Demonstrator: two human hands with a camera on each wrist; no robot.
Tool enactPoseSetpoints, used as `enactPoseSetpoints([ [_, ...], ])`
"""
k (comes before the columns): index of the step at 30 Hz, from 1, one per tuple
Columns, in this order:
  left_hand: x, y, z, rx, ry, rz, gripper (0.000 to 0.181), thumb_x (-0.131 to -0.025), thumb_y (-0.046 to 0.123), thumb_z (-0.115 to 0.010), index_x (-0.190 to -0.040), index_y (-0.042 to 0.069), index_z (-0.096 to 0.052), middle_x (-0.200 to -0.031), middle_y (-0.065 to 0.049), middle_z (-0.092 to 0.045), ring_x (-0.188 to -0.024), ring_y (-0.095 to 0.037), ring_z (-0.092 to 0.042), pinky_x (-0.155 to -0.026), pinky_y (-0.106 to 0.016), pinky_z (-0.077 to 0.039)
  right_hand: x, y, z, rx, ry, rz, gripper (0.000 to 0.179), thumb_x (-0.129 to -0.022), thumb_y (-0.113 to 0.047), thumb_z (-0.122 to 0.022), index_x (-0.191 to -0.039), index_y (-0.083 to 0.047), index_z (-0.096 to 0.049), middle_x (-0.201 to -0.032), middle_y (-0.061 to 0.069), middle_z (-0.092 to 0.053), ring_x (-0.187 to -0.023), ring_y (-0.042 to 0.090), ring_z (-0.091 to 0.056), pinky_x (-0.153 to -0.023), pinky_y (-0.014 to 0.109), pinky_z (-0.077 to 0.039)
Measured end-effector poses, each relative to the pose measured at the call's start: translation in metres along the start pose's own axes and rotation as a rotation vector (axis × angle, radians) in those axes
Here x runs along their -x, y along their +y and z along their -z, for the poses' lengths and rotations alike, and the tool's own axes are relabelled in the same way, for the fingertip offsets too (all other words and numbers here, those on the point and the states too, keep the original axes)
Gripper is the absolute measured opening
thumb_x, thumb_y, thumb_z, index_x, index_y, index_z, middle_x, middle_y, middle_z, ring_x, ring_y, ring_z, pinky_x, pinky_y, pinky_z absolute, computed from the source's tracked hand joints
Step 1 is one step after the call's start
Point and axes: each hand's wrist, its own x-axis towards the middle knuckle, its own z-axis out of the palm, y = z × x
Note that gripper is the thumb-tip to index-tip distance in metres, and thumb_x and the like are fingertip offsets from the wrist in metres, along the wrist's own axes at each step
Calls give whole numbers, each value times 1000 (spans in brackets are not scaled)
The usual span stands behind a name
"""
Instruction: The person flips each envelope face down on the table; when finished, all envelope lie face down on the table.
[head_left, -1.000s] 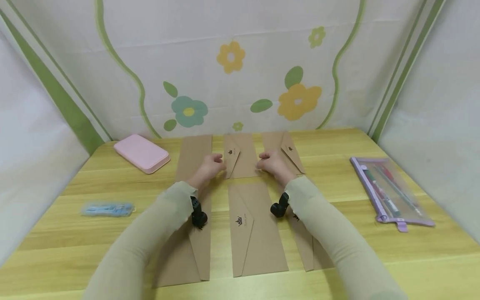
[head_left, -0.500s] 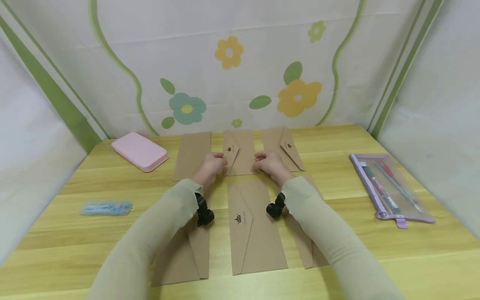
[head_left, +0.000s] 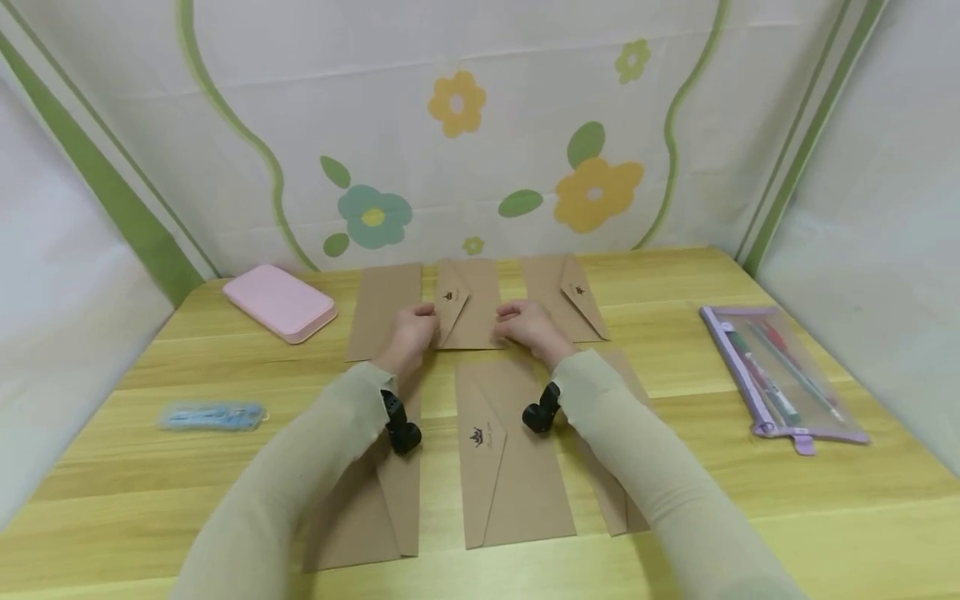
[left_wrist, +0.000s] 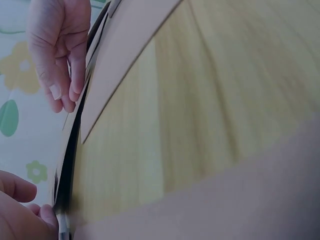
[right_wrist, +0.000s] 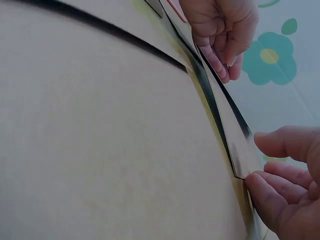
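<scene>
A brown paper envelope [head_left: 478, 308] with a crown printed on its flap lies in the middle of the back row. My left hand [head_left: 412, 335] touches its left edge, fingers loosely bent. On the other side, the fingertips of my right hand [head_left: 531, 329] meet its right edge. The right wrist view shows that hand's thumb [right_wrist: 282, 142] held apart from the fingers [right_wrist: 265, 192] at the envelope's corner. Likewise the left hand [left_wrist: 22, 210] has its fingertips at the edge in the left wrist view. Brown envelopes lie on both sides, one back left [head_left: 384, 300], one back right [head_left: 542, 292].
In the front row lie a middle envelope [head_left: 525, 475], a left one [head_left: 352, 525] and a right one [head_left: 611, 496], the outer two partly under my arms. A pink case [head_left: 277, 300] and a blue packet [head_left: 213, 417] sit left. A purple-edged pen pouch [head_left: 783, 379] lies right.
The middle back envelope has slid slightly left, and both hands have shifted left with it. The other envelopes stay in place.
</scene>
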Motion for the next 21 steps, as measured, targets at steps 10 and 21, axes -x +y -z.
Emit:
enactPoseSetpoints([
  [10, 6, 3, 27, 30, 87, -34, 44, -87, -2, -45, -131, 0, -50, -122, -13, -53, -76, -13, -47, -54, -16, -36, -4, -12, -23, 1, -50, 48, 50, -75, -2, -66, -124, 1, -55, -123, 16, -57, -113, 27, -54, -92, 30, -47],
  [21, 11, 5, 58, -3, 109, -54, 42, -90, 2, -47, -131, 1, -51, -120, -13, -55, -65, -7, -45, -45, -14, -34, -6, -24, -48, 20, -87, 54, 48, -75, -5, -69, -122, -1, -57, -121, 13, -59, -110, 25, -55, -93, 32, -46],
])
